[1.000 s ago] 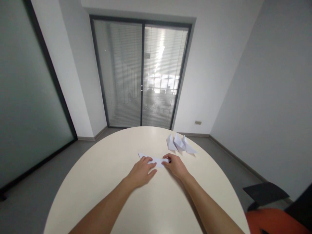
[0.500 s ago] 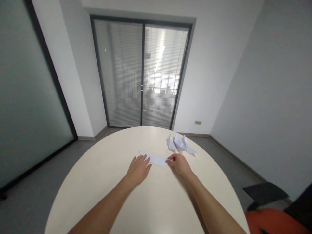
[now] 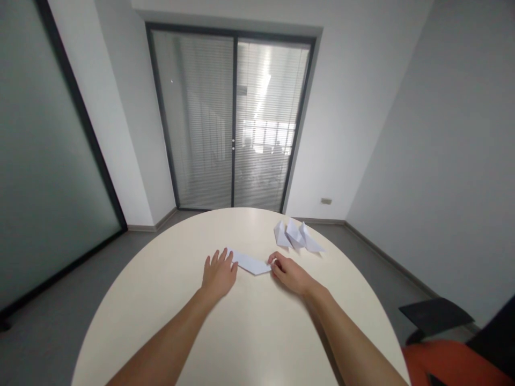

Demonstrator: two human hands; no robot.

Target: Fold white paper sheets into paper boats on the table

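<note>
A folded strip of white paper (image 3: 250,263) lies on the round cream table (image 3: 237,332), between my two hands. Its right part is angled, with a corner pointing toward me. My left hand (image 3: 219,273) rests at the strip's left end, fingers spread and laid flat. At the other end, my right hand (image 3: 290,273) is curled, thumb and fingertips closed on the paper's tip. Beyond my right hand stand several folded white paper pieces (image 3: 296,234), pointed and close together near the table's far right edge.
An office chair with an orange seat (image 3: 442,362) and a black armrest (image 3: 436,312) stands at the lower right. Past the table are glass doors with blinds (image 3: 193,123). A frosted glass panel (image 3: 48,150) is on the left.
My left hand has slid left with its fingers spread wider, uncovering more of the strip. The paper's right end now shows an angled bend, and my right hand has moved slightly left.
</note>
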